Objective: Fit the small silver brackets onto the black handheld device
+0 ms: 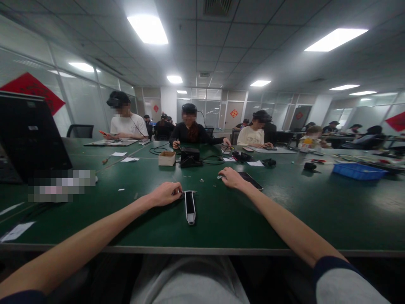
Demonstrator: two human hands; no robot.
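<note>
My left hand (169, 193) is closed, its fingers pinching at the upper left end of a narrow white housing (190, 218). The housing lies on the table, long side toward me, with a dark hollow along its middle and a thin pin or rod sticking out at its top right. My right hand (232, 177) rests farther off on the tabletop, fingers curled down over a small pale piece that I cannot make out. Beside that hand, partly behind the wrist, lies a flat black slab (252, 180) like a phone. Tiny shiny parts (201, 180) are scattered between both hands.
The green table (145, 226) bears a small cardboard box (167, 158), a black stand (190, 156) with cables, paper slips and a blue tray (359, 171) at right. A black monitor-like box (28, 135) stands at left. Several people sit across the table.
</note>
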